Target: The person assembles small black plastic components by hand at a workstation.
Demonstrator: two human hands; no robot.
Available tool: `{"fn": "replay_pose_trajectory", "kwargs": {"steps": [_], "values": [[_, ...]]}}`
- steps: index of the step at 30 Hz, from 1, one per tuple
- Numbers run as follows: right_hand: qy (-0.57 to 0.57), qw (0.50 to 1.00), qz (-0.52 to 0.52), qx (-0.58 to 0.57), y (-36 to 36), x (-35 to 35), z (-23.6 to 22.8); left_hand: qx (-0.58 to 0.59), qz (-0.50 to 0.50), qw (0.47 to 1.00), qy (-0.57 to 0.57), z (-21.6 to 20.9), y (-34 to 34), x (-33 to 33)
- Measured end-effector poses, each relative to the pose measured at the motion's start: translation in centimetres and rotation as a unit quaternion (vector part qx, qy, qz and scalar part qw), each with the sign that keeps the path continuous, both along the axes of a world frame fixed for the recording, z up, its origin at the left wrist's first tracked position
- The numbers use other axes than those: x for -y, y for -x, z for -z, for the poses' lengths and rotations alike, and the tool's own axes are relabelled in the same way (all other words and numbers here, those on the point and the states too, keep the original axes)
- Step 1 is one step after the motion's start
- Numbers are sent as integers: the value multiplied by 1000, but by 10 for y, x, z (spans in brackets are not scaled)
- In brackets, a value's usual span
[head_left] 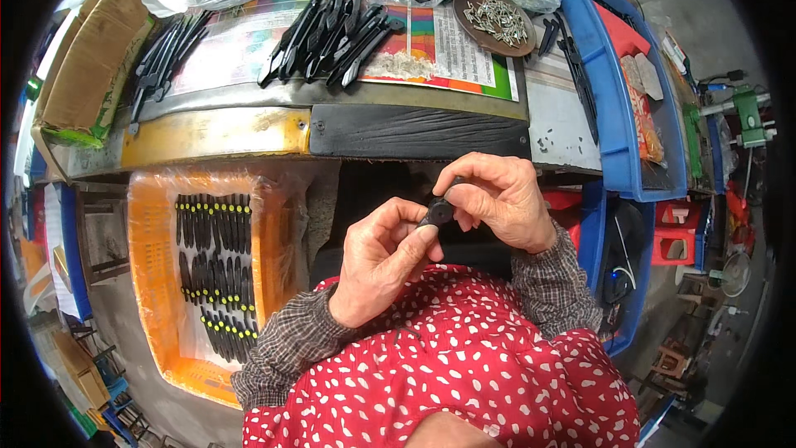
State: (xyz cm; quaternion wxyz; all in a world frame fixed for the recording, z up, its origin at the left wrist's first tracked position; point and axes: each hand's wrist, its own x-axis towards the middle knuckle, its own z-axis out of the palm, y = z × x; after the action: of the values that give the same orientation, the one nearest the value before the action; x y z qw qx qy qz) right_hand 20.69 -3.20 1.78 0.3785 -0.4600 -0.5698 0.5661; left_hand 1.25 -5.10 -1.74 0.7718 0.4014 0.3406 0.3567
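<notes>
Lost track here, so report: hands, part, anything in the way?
Left hand pinching black part; right hand pinching its upper end. Part held short of table edge. Nothing seen blocking hands; orange crate to the left.

Both forearms reach forward from either side of the red spotted garment [431,348]. The left forearm [298,336], in a dark checked sleeve [269,361], slants inward to the left grip [377,253], just past the garment's far edge, thumb [410,250] pressing toward bent fingers. The right forearm [555,286], sleeved alike, leads to the right grip [507,199], farther beyond the garment, index finger [473,168] arched toward the thumb. The fingertips nearly meet beyond the garment's middle.
</notes>
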Motion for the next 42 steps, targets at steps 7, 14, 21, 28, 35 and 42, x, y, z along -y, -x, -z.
{"fn": "replay_pose_trajectory", "kwargs": {"steps": [7,14,21,28,35,42], "values": [[124,992,33,-20,2,6,11,60,18,990,125,9,-4,7],[129,989,59,-29,-1,11,23,84,16,981,175,14,-9,8],[134,987,69,-46,0,16,30,83,18,977,193,14,-10,8],[137,986,79,-51,1,14,36,83,11,976,201,16,-11,4],[100,989,100,-36,4,15,26,57,10,986,157,11,-12,-4],[-73,987,119,78,-20,-7,-6,39,-24,999,25,-5,-15,-17]]}}
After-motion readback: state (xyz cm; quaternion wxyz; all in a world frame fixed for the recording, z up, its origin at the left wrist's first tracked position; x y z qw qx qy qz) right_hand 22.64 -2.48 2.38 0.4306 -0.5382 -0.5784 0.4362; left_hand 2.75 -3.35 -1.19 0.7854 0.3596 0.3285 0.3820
